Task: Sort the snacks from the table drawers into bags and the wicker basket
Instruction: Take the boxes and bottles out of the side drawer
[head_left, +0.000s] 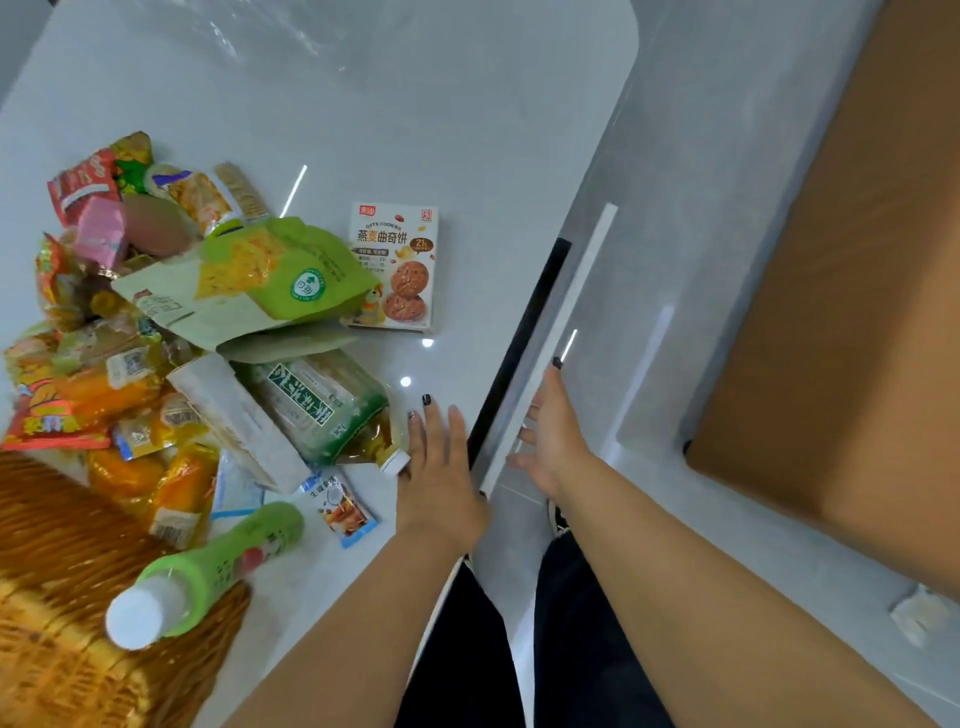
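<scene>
Head view: we're at the table (467, 130) edge w/ both hands low by the drawer front (550, 353), a white strip just off the table's right edge. Left hand (441, 467) lies flat, fingers straight, on the table, touching the cap end of a green drink pouch (322, 405); it holds nothing. Right hand (553, 431) is spread loose against the drawer front, also holding nothing. Snacks are heaped on the table's left: oat cookie box (395, 265), green cracker bag (270, 275), orange packets (104, 395). Wicker basket (62, 597) sits bottom left, a green bottle (208, 566) lying on its rim. Prob. the drawer step is ending; next we'd pick from the pile & sort. Far half of the table gives open room; no bags seen.
</scene>
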